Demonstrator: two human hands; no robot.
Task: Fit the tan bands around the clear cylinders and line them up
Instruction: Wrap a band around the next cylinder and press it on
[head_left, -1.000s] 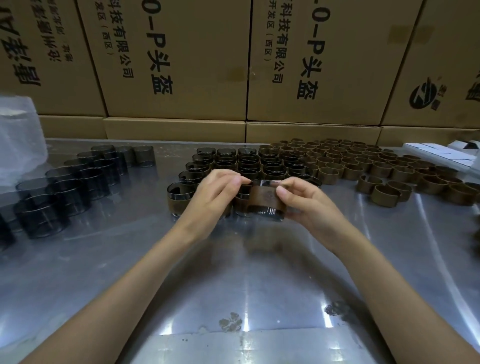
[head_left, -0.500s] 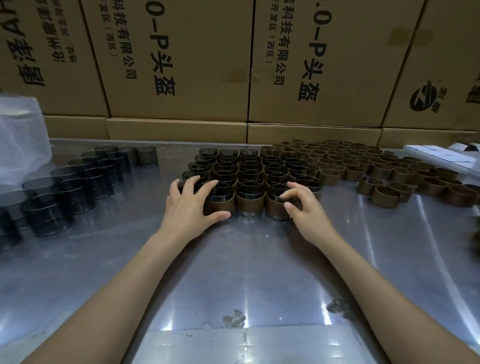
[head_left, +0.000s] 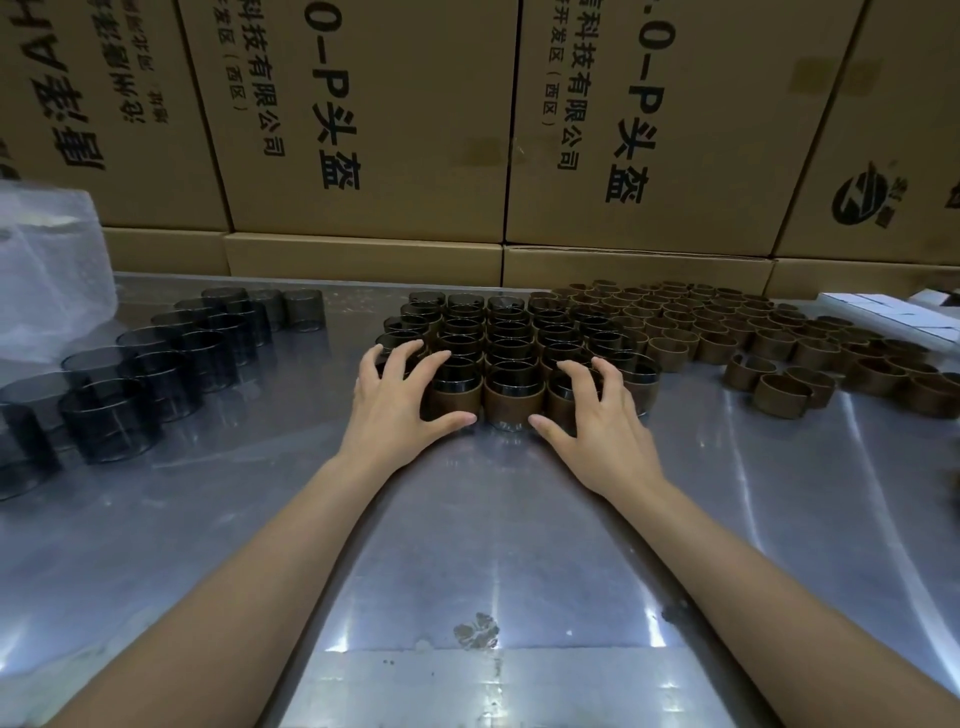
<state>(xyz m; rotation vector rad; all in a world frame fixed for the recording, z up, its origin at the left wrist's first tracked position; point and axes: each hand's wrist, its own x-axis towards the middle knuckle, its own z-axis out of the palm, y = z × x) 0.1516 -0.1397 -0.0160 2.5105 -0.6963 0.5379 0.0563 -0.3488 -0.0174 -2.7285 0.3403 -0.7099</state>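
- Across the steel table (head_left: 467, 519): bare clear cylinders (head_left: 171, 358) left, loose tan bands (head_left: 727, 332) right, likely within either hand's reach.
- Banded cylinders (head_left: 498, 338) packed mid-table.
- Left hand (head_left: 400, 400), right hand (head_left: 597, 410) spread, fingers on front row (head_left: 514, 400), apparently squaring it.

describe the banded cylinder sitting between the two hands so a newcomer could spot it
Start at the block of banded cylinders mid-table, in front of the cardboard boxes. Go to its nearest row. The banded cylinder there stands between the left hand and right hand, the only front-row one neither hand covers.
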